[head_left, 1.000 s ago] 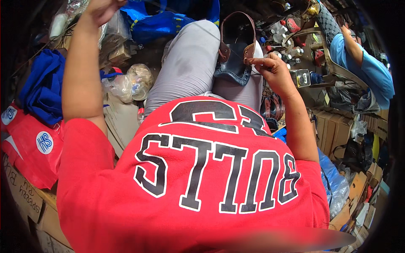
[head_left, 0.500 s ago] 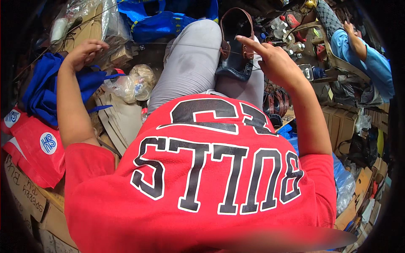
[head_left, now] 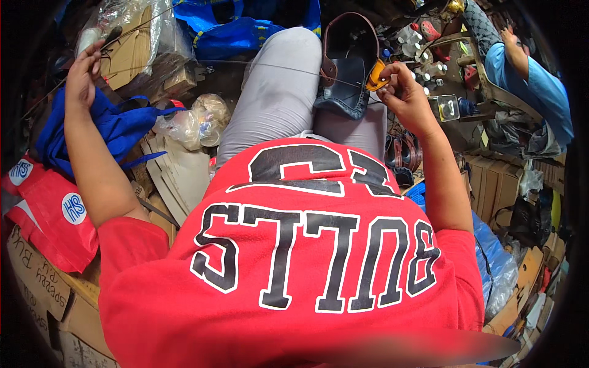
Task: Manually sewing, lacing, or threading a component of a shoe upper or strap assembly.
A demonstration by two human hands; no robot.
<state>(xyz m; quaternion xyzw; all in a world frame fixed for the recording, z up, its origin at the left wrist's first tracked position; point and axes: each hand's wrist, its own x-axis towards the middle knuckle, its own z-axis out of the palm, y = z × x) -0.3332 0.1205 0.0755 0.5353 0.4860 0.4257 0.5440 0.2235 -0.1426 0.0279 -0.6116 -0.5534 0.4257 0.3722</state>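
Between my knees stands a moccasin-style shoe (head_left: 345, 78), with a dark blue toe part and a brown collar. My right hand (head_left: 406, 98) pinches its side flap, whose orange face (head_left: 375, 76) is turned outward. A thin thread (head_left: 270, 64) stretches from the shoe leftward over my knee, toward my raised left hand (head_left: 84, 76). The left fingers are curled together around the thread's line, though the thread is too fine to follow right up to them. A needle or other small tool cannot be made out.
Blue cloth bags (head_left: 70, 132), clear plastic wrapping and cardboard pieces (head_left: 178, 175) lie on the left. To the right are small bottles (head_left: 432, 70), brown shoes (head_left: 402, 150) and stacked cardboard (head_left: 491, 184). Another person's arm in a light blue sleeve (head_left: 521, 86) shows at upper right.
My left hand has moved outward and up to the left, and the thread now shows stretched across my knee. My right hand went from pointing over the shoe to pinching its flap, turning up orange.
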